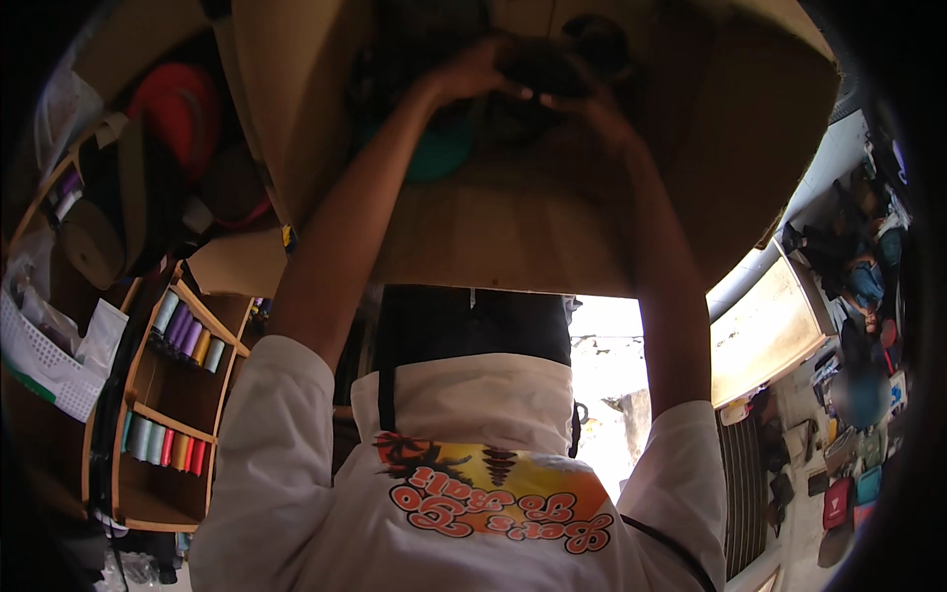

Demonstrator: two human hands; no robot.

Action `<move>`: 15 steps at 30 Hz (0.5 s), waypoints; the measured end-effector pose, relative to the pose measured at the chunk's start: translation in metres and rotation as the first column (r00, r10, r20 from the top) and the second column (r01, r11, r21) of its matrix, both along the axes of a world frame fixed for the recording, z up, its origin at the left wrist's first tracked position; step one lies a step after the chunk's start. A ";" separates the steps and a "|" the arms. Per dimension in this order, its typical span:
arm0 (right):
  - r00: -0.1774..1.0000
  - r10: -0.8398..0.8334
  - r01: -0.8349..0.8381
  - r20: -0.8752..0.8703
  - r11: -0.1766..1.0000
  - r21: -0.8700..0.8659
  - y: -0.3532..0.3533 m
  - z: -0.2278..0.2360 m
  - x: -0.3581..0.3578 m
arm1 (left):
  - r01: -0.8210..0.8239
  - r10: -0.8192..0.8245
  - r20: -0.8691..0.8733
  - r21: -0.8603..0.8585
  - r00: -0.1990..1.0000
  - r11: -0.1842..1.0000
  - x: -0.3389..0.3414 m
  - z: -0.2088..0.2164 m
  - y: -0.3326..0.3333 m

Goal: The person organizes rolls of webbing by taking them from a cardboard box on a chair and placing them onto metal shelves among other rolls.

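Note:
Both my arms reach into a cardboard box (473, 237), deep in shadow. My left hand (472, 71) and my right hand (592, 107) are curved around the two sides of a dark rounded thing (541, 71), their fingertips close together along its near edge. The shade hides its exact kind. Below my left hand, partly behind my forearm, lies a teal rounded thing (442, 153). Another dark round thing (597, 41) sits beyond my right hand.
At the left stand wooden shelves (178, 419) with coloured thread spools, a white perforated basket (59, 380) and a red cap-like thing (178, 113). A wooden board (774, 321) and many piled goods (858, 454) lie at the right.

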State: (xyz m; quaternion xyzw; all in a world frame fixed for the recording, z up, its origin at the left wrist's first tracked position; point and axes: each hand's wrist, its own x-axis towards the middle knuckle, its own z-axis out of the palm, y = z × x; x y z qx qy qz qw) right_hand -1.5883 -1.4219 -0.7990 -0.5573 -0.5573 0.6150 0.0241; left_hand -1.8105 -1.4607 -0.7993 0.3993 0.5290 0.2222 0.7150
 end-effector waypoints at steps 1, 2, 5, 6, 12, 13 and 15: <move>0.994 -0.096 0.091 -0.052 0.993 -0.081 -0.004 -0.007 0.001 | -0.011 0.012 -0.019 0.014 1.000 1.000 0.003 -0.004 -0.001; 0.978 -0.183 0.165 -0.105 0.973 -0.160 -0.004 -0.012 -0.006 | -0.034 0.035 -0.046 0.035 0.998 0.999 0.000 -0.019 0.000; 0.976 -0.157 0.140 -0.150 0.983 -0.117 0.001 -0.035 -0.007 | -0.024 0.070 -0.336 0.139 0.939 0.990 0.009 -0.039 0.003; 0.985 -0.098 0.091 -0.143 0.994 -0.055 0.000 -0.041 -0.004 | -0.001 0.083 -0.458 0.175 0.885 0.984 0.014 -0.041 0.002; 0.962 -0.272 0.273 0.017 0.962 -0.031 -0.005 -0.031 -0.013 | 0.035 0.197 -0.665 0.319 0.720 0.947 0.025 -0.038 -0.004; 0.962 -0.271 0.272 0.014 0.961 -0.043 -0.003 -0.024 -0.016 | 0.017 0.195 -0.646 0.306 0.738 0.952 0.023 -0.036 -0.004; 0.959 -0.282 0.282 0.009 0.958 -0.055 0.002 -0.015 -0.014 | -0.007 0.187 -0.598 0.290 0.779 0.957 0.016 -0.029 -0.001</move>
